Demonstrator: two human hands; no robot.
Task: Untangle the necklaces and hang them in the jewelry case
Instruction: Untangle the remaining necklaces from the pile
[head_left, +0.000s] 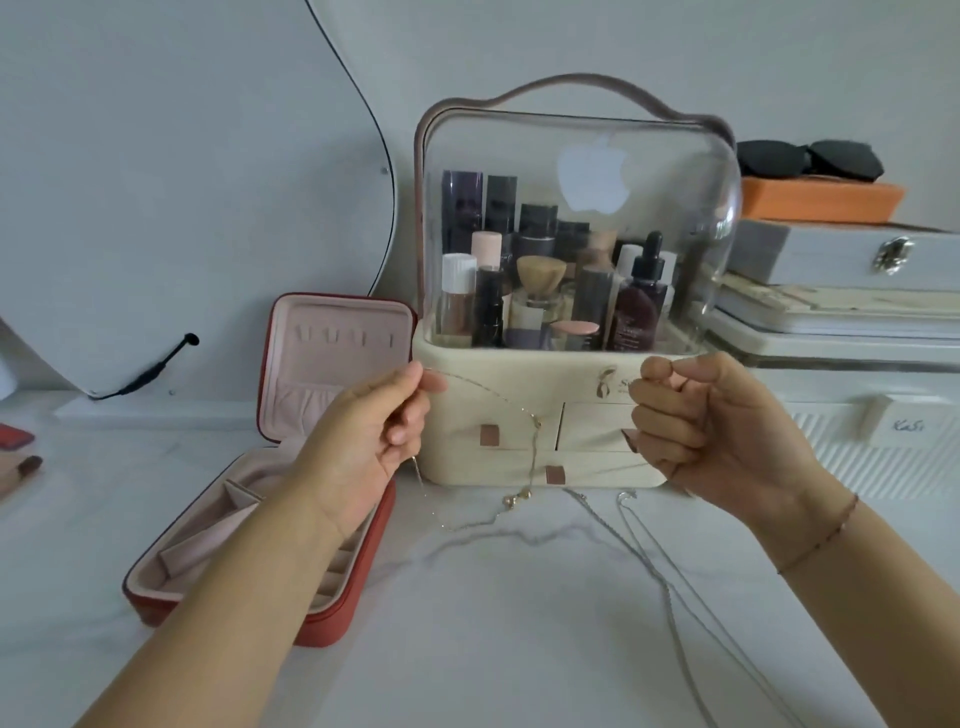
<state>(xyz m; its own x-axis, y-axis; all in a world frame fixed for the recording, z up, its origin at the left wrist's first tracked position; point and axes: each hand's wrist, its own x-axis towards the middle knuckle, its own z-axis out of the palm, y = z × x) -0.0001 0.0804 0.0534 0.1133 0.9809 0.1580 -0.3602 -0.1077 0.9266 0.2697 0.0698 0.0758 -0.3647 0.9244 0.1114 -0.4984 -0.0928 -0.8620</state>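
1. Raised side by side before the organizer, both hands: left hand pinching one gold necklace between thumb and forefinger, lower fingers curled round a second stretch of it.
2. Right hand clenched, thumb tip pressed to forefinger as in a pinch. Too fine to tell whether any chain lies in it. One thin bracelet on that wrist.
3. From the left pinch, sloping toward 4 o'clock, then hanging straight down to small gold beads just above the table. Another stretch dropping below the palm and trailing on the marble.
4. At 6 o'clock of the right hand, two silver chains lying on the table, running toward the near edge.
5. At 8 o'clock of the left hand, one red jewelry case, open and pink-lined, lid upright with a row of small hooks. Partly covered by the left forearm.
6. At 12 o'clock, just behind both hands, one cream cosmetics organizer with a clear dome, crowded with bottles. Two brown drawer tabs in view, part of the front hidden by the right hand.
7. At 10 o'clock, one curved mirror. At 2 o'clock, one stack of boxes topped by one pair of dark sunglasses.
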